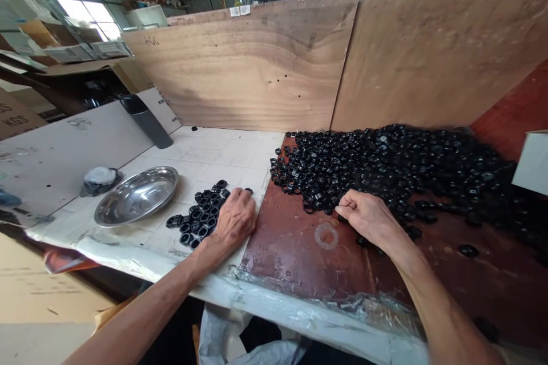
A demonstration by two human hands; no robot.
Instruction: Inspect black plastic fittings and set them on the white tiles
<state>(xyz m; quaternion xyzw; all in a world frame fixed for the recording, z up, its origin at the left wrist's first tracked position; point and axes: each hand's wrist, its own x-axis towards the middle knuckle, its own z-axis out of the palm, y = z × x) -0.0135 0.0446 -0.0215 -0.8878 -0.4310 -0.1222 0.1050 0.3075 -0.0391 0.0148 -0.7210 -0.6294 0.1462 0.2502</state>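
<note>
Small black rings (201, 214) lie grouped on the pale left part of the table, beside a shiny metal bowl (137, 197). My left hand (236, 215) rests at the right edge of that group, its fingers curled together; whatever they hold is hidden. A large heap of black parts (385, 159) spreads over the reddish-brown board (299, 245) on the right. At the heap's near edge, my right hand (363, 215) is closed in a pinch, low over the board. Black parts sit right by its fingertips, and I cannot make out what is between them.
A tall wooden panel (257, 68) closes off the back. A dark bottle (148, 122) and a wrapped bundle (100, 178) stand at the left. A white box (533, 162) is at the right edge. Below the table's front edge hangs a pale sack (218, 333).
</note>
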